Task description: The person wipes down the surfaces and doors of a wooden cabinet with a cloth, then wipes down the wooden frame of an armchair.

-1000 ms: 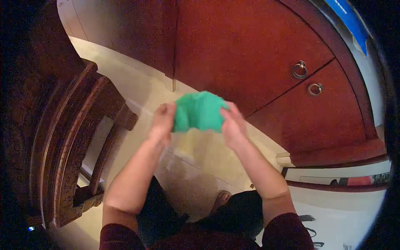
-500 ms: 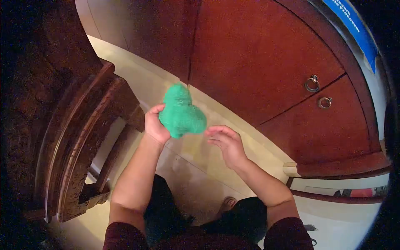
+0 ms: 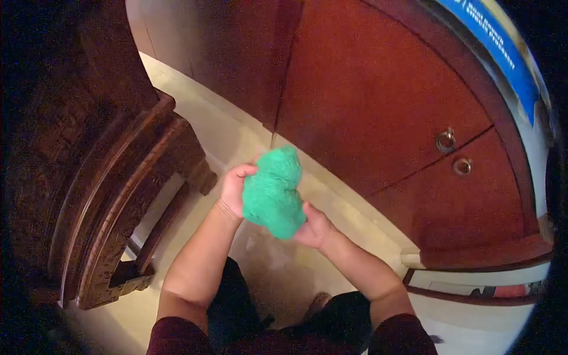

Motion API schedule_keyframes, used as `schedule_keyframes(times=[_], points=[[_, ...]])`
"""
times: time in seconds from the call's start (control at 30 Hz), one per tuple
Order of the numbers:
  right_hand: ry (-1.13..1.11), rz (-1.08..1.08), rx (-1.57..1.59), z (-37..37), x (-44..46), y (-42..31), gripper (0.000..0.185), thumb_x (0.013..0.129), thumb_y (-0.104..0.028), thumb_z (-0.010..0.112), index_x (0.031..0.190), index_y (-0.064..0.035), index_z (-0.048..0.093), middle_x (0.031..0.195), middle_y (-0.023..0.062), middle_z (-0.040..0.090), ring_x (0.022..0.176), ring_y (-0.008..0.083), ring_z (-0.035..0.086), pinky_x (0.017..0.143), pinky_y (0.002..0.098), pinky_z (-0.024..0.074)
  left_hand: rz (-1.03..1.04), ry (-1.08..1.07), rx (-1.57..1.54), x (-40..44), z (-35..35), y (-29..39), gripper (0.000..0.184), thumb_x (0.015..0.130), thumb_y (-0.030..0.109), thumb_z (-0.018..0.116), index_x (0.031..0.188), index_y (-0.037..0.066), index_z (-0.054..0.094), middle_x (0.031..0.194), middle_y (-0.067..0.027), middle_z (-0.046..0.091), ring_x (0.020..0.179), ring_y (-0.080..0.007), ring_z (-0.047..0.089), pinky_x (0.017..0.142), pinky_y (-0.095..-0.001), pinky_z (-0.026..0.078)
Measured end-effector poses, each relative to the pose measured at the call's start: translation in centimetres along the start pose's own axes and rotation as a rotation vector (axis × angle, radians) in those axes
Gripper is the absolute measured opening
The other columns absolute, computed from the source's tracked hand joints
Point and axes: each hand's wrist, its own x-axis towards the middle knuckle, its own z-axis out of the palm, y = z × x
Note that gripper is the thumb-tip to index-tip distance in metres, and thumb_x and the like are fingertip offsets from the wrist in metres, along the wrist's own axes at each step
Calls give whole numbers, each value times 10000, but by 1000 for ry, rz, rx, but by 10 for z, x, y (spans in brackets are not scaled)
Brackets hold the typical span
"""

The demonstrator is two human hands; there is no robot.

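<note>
Dark wood furniture (image 3: 112, 219): carved, stepped in curved mouldings, fills far left, with low rail near bottom.
Pale floor (image 3: 228, 139): visible between dark wood furniture and red-brown cabinet (image 3: 367, 106), shiny in patches.
Left hand (image 3: 234, 192): holding green wad (image 3: 275, 192) by its left side, with thumb over upper-left edge and other fingers mostly hidden behind.
Green wad: held up between both hands, just left of centre, well clear of floor. Soft-looking, lumpy, fine stringy texture, narrower at top, fuller below, pinched in on right. Exact material: cannot tell.
Dark trousers (image 3: 343, 316): at bottom, knees apart, with foot (image 3: 319, 302) partly in view.
Right hand (image 3: 313, 229): holding green wad at lower right, thumb up along its edge, most fingers out of sight underneath.
Red-brown cabinet: shut, seam running diagonally, with metal ring pulls (image 3: 447, 141) either side.
Blue packaging (image 3: 503, 47): top right, white lettering, partly readable.
</note>
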Motion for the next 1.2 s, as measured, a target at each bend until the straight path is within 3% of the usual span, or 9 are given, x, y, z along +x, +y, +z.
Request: schedule_keyframes(times=[0.1, 0.2, 0.33, 0.53, 0.7, 0.77, 0.87, 1.07, 1.2], points=[[500, -26, -238, 4, 4, -22, 536, 816, -224, 579, 1262, -3, 378, 1200, 138, 506, 1093, 270, 501, 929, 414, 407, 243, 458, 299, 14, -2, -8, 355, 746, 136, 457, 1092, 70, 501, 994, -102, 562, 944, -264, 544, 841, -425, 438], [630, -241, -418, 19, 25, -46, 454, 778, -188, 623, 1172, -22, 470, 1076, 121, 578, 978, 253, 571, 836, 386, 475, 300, 970, 367, 19, -30, -8, 238, 754, 126, 447, 982, 101, 511, 870, -35, 511, 830, -178, 499, 722, -349, 421], [649, -738, -936, 71, 76, -102, 430, 714, 82, 493, 1129, -32, 496, 1041, 81, 552, 979, 196, 530, 872, 355, 438, 370, 777, 405, 12, -17, -31, 184, 773, 158, 510, 956, 145, 496, 821, -17, 486, 723, -160, 478, 643, -302, 413], [401, -2189, -2654, 223, 168, -224, 407, 719, -22, 561, 1120, -48, 493, 1234, 140, 473, 1173, 286, 426, 989, 398, 297, 301, 476, 753, 9, -11, -72, 273, 758, 68, 535, 1025, 68, 477, 864, -21, 465, 772, -138, 458, 694, -297, 413], [343, -2000, -3244, 234, 217, -228, 230, 811, -157, 466, 913, 26, 560, 870, 175, 573, 890, 333, 515, 888, 480, 340, 303, 424, 1162, 11, -19, -75, 311, 734, 40, 560, 1036, 17, 485, 897, -93, 497, 793, -188, 503, 723, -306, 437], [413, -1821, -3281, 201, 229, -232, 376, 702, -104, 584, 1070, -76, 513, 1261, 102, 464, 1185, 261, 414, 990, 445, 264, 292, 324, 1213, -3, -5, -72, 311, 737, 59, 572, 1033, 12, 486, 914, -116, 502, 810, -207, 510, 738, -315, 437], [503, -1331, -3416, 130, 228, -222, 359, 712, -131, 552, 1068, -89, 528, 1295, 88, 447, 1203, 217, 410, 999, 492, 239, 295, 113, 1212, -27, 19, -62, 327, 748, 72, 584, 1055, 30, 480, 940, -124, 498, 853, -224, 516, 778, -333, 437], [289, -1042, -3340, -54, 233, -171, 314, 773, -135, 480, 1075, -76, 540, 1325, 52, 429, 1217, 172, 393, 973, 465, 262, 258, 29, 1334, -48, 30, -39, 344, 772, 89, 589, 1095, 62, 476, 994, -136, 494, 937, -267, 527, 831, -381, 442], [107, -373, -3519, -141, 238, -143, 429, 786, -169, 478, 1204, -74, 481, 1391, 61, 337, 1283, 170, 288, 1020, 433, 203, 316, 47, 1395, -50, 29, -34, 318, 771, 117, 599, 1063, 52, 494, 954, -146, 528, 915, -306, 535, 815, -396, 447]])
